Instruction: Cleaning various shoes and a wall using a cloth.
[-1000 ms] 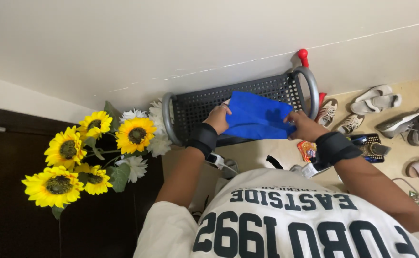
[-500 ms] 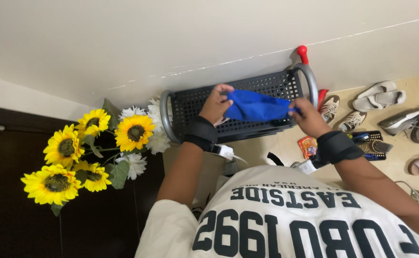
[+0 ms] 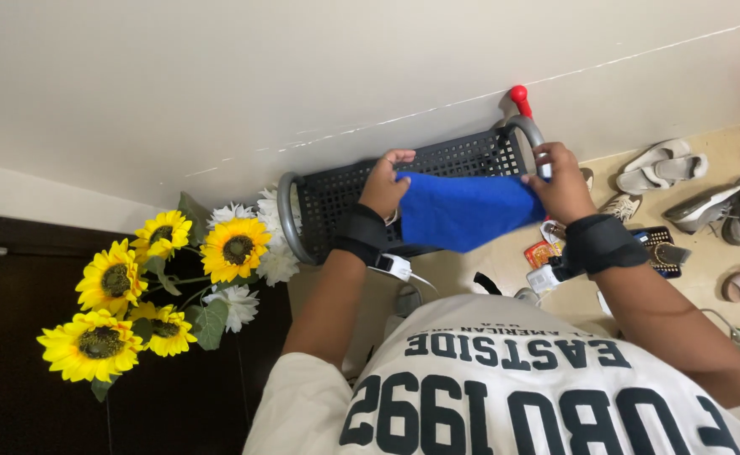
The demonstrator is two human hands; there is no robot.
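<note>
The blue cloth (image 3: 464, 208) hangs stretched between both hands above the black perforated rack (image 3: 336, 190), which sits against the wall (image 3: 302, 76); its long axis runs from 9 to 3 o'clock, level with the rack's top edge; the lower part sags toward 6 o'clock over the rack's front. The left hand (image 3: 384, 181) pinches the cloth's 9 o'clock corner, fingers curled onto the fabric with the thumb behind; the right hand (image 3: 560, 179) grips the 3 o'clock end, fingers closed together over the cloth, just beside the rack's grey handle (image 3: 528, 131). Both hands are equally at the cloth, one per end; neither is nearer. Black wrist straps sit on both forearms. Sunflowers (image 3: 138, 286) stand at 8 o'clock of the rack, well apart from the cloth; shoes (image 3: 690, 190) lie on the floor at 3 o'clock; a red knob (image 3: 519, 94) pokes up at 1 o'clock of the cloth.
</note>
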